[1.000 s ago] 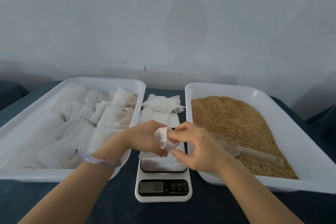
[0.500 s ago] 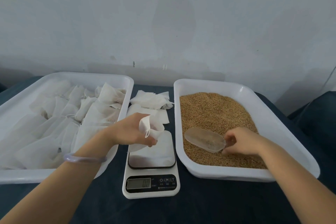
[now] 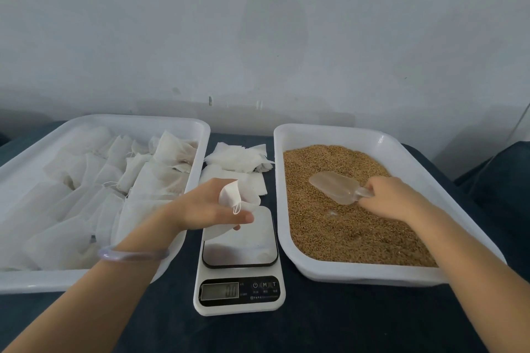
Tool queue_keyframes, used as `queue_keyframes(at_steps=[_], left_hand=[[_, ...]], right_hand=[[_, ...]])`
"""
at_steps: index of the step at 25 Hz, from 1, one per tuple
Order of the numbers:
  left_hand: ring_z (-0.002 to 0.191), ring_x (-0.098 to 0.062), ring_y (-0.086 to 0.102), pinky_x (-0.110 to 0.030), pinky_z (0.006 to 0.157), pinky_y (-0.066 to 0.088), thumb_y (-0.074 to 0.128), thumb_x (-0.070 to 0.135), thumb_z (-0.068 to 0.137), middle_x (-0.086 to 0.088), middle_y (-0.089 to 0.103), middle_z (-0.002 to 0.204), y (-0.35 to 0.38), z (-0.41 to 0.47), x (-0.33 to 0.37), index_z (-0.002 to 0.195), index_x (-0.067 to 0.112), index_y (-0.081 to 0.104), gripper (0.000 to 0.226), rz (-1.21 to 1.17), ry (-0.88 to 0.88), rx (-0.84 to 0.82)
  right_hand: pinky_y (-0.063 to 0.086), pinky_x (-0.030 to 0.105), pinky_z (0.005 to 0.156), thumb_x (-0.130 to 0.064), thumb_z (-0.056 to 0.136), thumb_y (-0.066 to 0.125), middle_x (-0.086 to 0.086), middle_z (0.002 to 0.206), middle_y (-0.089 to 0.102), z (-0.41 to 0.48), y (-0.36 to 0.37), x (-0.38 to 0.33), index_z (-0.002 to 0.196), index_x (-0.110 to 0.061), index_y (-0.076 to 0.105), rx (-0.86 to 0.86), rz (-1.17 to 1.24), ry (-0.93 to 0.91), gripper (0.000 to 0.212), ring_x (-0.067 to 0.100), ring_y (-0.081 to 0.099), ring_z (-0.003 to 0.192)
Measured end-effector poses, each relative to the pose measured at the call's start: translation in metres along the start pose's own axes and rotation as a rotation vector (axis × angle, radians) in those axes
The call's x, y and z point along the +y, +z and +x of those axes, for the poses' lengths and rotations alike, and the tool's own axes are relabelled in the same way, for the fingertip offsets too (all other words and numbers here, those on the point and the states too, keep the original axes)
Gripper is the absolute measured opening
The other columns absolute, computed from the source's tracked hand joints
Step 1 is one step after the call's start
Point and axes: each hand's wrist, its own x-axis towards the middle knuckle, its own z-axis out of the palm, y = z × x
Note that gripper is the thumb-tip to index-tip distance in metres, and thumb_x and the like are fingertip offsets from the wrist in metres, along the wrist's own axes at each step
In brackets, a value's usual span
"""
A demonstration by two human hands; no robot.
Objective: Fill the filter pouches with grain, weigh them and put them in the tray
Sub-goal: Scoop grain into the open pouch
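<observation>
Scooping should stay shallow: the right hand (image 3: 393, 199) grips the scoop (image 3: 334, 185) in the grain (image 3: 344, 232) right of the scale (image 3: 243, 246), while the left hand (image 3: 205, 209) pinches a pouch (image 3: 229, 195) above the scale; hold its mouth wide.

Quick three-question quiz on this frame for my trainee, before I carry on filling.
1. True or false: the left hand holds a pouch over the scale.
2. The scoop lies in: A the grain tray, B the pouch tray, C the scale.
3. Fill in: the right hand grips the scoop's ____.
Key: 1 true; 2 A; 3 handle.
</observation>
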Motion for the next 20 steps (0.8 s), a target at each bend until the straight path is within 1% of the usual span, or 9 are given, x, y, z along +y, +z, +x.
queue_keyframes(at_steps=[2,4,8,12,14,16,17,18,20], left_hand=[[0.065,-0.021,0.063,-0.027,0.065,0.052,0.074,0.008,0.077,-0.010,0.063,0.075,0.001,0.000,0.000,0.090,0.005,0.063,0.017,0.001,-0.004,0.018],[0.062,-0.017,0.064,-0.025,0.063,0.051,0.074,0.009,0.078,-0.012,0.064,0.076,0.000,0.000,0.000,0.092,0.003,0.063,0.019,0.039,0.007,0.030],[0.061,-0.015,0.063,-0.025,0.063,0.051,0.075,0.013,0.078,-0.012,0.065,0.076,0.000,0.001,-0.004,0.094,-0.006,0.061,0.028,0.077,0.020,0.047],[0.061,-0.014,0.063,-0.023,0.062,0.050,0.075,0.012,0.079,-0.006,0.065,0.076,0.000,0.000,-0.004,0.087,0.012,0.064,0.013,0.053,0.041,0.048],[0.061,-0.015,0.063,-0.023,0.062,0.050,0.075,0.013,0.078,-0.009,0.064,0.077,0.000,0.001,-0.004,0.088,0.010,0.064,0.015,0.051,0.047,0.058],[0.062,-0.016,0.064,-0.022,0.062,0.051,0.076,0.014,0.077,-0.010,0.064,0.076,-0.001,0.001,-0.005,0.091,0.004,0.063,0.022,0.049,0.047,0.062],[0.062,-0.015,0.064,-0.022,0.062,0.051,0.076,0.015,0.077,-0.008,0.064,0.075,-0.001,0.001,-0.004,0.092,0.001,0.063,0.024,0.050,0.046,0.060],[0.062,-0.015,0.064,-0.021,0.062,0.050,0.075,0.015,0.077,-0.007,0.064,0.074,0.000,0.001,-0.004,0.093,0.000,0.062,0.026,0.055,0.045,0.061],[0.062,-0.014,0.064,-0.020,0.061,0.050,0.074,0.013,0.077,-0.004,0.064,0.072,0.000,0.001,-0.003,0.093,-0.006,0.061,0.027,0.054,0.038,0.062]], right_hand=[[0.052,0.022,0.055,-0.029,0.095,0.047,0.001,0.082,0.065,0.013,0.004,-0.023,0.099,-0.010,0.060,-0.014,-0.004,-0.032,0.023,0.010,0.060,0.060],[0.051,0.022,0.051,-0.023,0.096,0.048,0.001,0.083,0.064,0.027,0.011,-0.046,0.101,-0.008,0.060,-0.008,0.031,-0.036,0.020,0.011,0.061,0.061],[0.053,0.028,0.061,-0.023,0.098,0.045,0.012,0.102,0.057,0.044,0.022,-0.071,0.086,-0.013,0.056,0.070,0.114,-0.046,0.020,0.021,0.060,0.066],[0.043,0.021,0.047,-0.026,0.098,0.045,-0.003,0.076,0.056,0.039,0.023,-0.060,0.072,-0.024,0.048,0.099,0.186,-0.019,0.027,0.009,0.048,0.050],[0.042,0.020,0.048,-0.028,0.097,0.045,-0.002,0.075,0.059,0.031,0.015,-0.048,0.082,-0.020,0.056,0.090,0.167,-0.026,0.020,0.008,0.048,0.051],[0.049,0.028,0.067,-0.028,0.096,0.046,-0.006,0.081,0.059,0.020,0.006,-0.033,0.094,-0.020,0.061,0.143,0.057,-0.035,0.017,0.007,0.051,0.061],[0.046,0.035,0.084,-0.029,0.096,0.047,-0.009,0.084,0.057,0.013,0.003,-0.024,0.096,-0.024,0.062,0.188,-0.004,-0.032,0.015,0.007,0.052,0.068],[0.037,0.040,0.093,-0.030,0.095,0.048,-0.012,0.085,0.056,0.006,0.001,-0.014,0.097,-0.028,0.062,0.220,-0.038,-0.024,0.015,0.007,0.052,0.074],[0.028,0.039,0.092,-0.030,0.095,0.048,-0.014,0.089,0.057,-0.010,0.001,0.001,0.100,-0.034,0.061,0.262,-0.049,0.003,0.015,0.006,0.049,0.076]])
